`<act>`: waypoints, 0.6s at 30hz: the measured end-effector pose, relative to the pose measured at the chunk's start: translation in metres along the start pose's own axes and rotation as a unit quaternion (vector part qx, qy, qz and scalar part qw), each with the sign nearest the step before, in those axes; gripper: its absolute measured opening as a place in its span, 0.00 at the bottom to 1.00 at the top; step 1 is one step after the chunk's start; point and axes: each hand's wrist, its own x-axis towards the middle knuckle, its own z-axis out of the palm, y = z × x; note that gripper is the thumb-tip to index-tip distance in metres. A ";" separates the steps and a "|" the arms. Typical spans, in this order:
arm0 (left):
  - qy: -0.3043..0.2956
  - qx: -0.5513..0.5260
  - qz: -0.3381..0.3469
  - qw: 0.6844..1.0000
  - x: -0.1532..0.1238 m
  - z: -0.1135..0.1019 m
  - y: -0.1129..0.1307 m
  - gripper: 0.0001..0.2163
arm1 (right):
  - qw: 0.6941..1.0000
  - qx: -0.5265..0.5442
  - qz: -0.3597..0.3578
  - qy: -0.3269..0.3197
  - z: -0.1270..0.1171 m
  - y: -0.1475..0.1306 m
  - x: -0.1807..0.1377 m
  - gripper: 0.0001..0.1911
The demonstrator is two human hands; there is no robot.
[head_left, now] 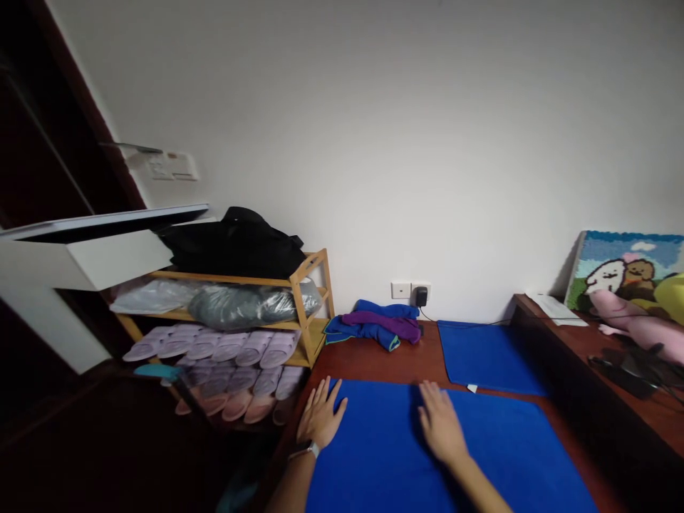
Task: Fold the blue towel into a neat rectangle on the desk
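My left hand lies flat with fingers stretched out on the far left corner of a large blue cloth spread over a reddish-brown table; a watch is on that wrist. Palm down on the same cloth, my right hand rests near its far edge, fingers extended. Neither hand holds anything. A second blue cloth lies flat beyond, by the wall.
A heap of blue and purple cloths sits at the table's far edge by a wall socket with a charger. A wooden rack with several slippers and bags stands at left. A dark side table with a picture and toys is right.
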 end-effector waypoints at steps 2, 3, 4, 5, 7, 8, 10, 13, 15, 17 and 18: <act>0.002 -0.002 -0.003 1.000 0.000 0.002 -0.001 0.28 | 0.995 0.042 -0.061 -0.066 0.016 -0.058 0.012 0.33; 0.004 -0.001 -0.004 1.000 0.000 0.002 -0.001 0.28 | 0.992 0.052 -0.069 -0.087 0.022 -0.077 0.016 0.34; 0.005 -0.001 -0.006 1.000 0.000 0.003 -0.001 0.28 | 0.991 0.056 -0.068 -0.105 0.027 -0.089 0.019 0.35; 0.005 -0.002 -0.007 1.000 0.001 0.003 -0.001 0.28 | 0.990 0.055 -0.062 -0.116 0.029 -0.092 0.020 0.35; 0.001 -0.002 -0.007 1.000 0.001 0.002 -0.001 0.28 | 0.991 0.041 -0.038 -0.124 0.028 -0.078 0.018 0.35; -0.001 -0.001 -0.008 1.000 0.002 0.002 -0.001 0.28 | 0.992 0.032 -0.026 -0.122 0.024 -0.061 0.015 0.36; -0.001 0.001 -0.008 1.000 0.003 0.002 -0.002 0.28 | 0.994 0.009 0.010 -0.107 0.013 -0.012 0.002 0.36; 0.006 0.003 -0.006 1.000 0.005 0.003 -0.002 0.28 | 0.992 -0.042 0.089 -0.073 -0.008 0.083 -0.026 0.36; 0.007 0.006 -0.006 1.000 0.006 0.005 -0.002 0.28 | 0.985 -0.084 0.140 -0.061 -0.023 0.147 -0.045 0.35; 0.004 0.012 -0.008 1.000 0.007 0.005 -0.003 0.29 | 0.973 -0.118 0.190 -0.058 -0.034 0.201 -0.060 0.36; 0.002 0.015 -0.010 1.000 0.008 0.006 -0.003 0.29 | 0.968 -0.129 0.206 -0.059 -0.038 0.222 -0.065 0.36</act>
